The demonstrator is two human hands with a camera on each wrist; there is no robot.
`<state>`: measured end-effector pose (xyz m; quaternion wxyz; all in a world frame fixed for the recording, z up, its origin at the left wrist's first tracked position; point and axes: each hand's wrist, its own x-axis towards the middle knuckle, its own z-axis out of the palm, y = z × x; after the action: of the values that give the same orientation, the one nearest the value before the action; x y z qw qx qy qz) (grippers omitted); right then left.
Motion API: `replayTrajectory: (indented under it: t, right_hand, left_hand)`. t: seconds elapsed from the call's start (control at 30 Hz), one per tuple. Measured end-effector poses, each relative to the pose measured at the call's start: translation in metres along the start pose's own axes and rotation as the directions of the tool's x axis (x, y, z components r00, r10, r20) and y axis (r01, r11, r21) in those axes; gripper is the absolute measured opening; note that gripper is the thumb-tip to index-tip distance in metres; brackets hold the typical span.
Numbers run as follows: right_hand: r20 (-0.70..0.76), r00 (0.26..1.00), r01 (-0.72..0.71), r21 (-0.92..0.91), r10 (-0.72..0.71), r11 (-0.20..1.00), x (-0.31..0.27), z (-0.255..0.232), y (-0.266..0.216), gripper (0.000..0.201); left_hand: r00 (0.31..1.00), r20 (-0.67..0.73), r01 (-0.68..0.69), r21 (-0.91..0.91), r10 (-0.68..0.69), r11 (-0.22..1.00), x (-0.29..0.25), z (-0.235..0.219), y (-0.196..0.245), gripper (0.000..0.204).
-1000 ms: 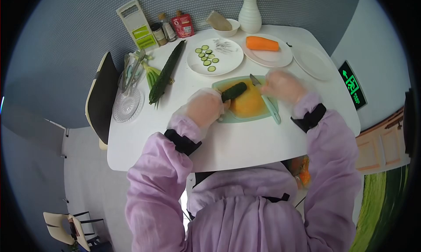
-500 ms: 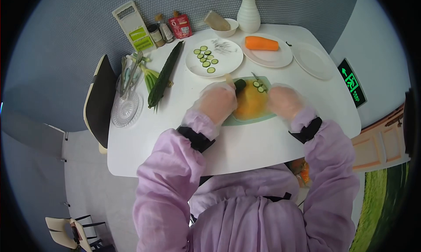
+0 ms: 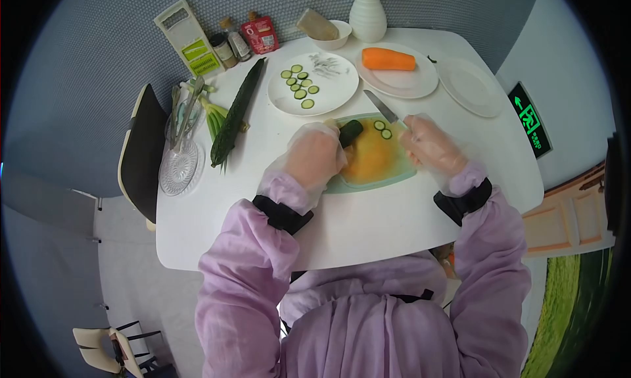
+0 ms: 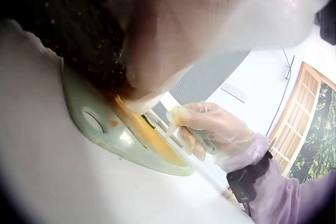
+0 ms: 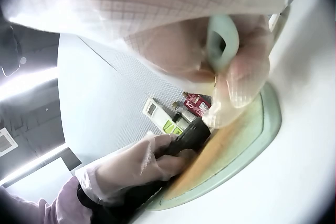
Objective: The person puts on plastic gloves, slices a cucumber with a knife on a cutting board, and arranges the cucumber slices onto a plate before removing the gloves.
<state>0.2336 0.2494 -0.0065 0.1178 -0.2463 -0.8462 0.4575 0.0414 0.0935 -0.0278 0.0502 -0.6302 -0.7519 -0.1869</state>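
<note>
2 hands, both in thin, crinkled clear plastic gloves. Left hand grips the dark green, bumpy cucumber piece over the left part of the pale green, rounded-corner cutting board, whose middle is smooth and orange-yellow. Its fingers are curled round the piece, back of hand up, forearm angled in from lower left. Right hand is at the board's right side, fingers wrapped round the pale green handle of the knife with a narrow grey metal blade; blade points away from the body and leftward, toward the round white plate with grey brushwork. 2 thin, round, pale-centred cucumber slices lie on the board between the hands. Black bands sit round both wrists, over gathered lilac sleeves.
</note>
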Motion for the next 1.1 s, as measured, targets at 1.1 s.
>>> replayTrajectory:
  t: [1.1]
  right_hand:
    - [-0.142, 0.987, 0.060, -0.142, -0.081, 0.988, 0.007, -0.027, 0.032, 0.041]
  left_hand:
    - [0.926, 0.292, -0.262, 0.046, 0.238, 0.964, 0.095, 0.006, 0.033, 0.019]
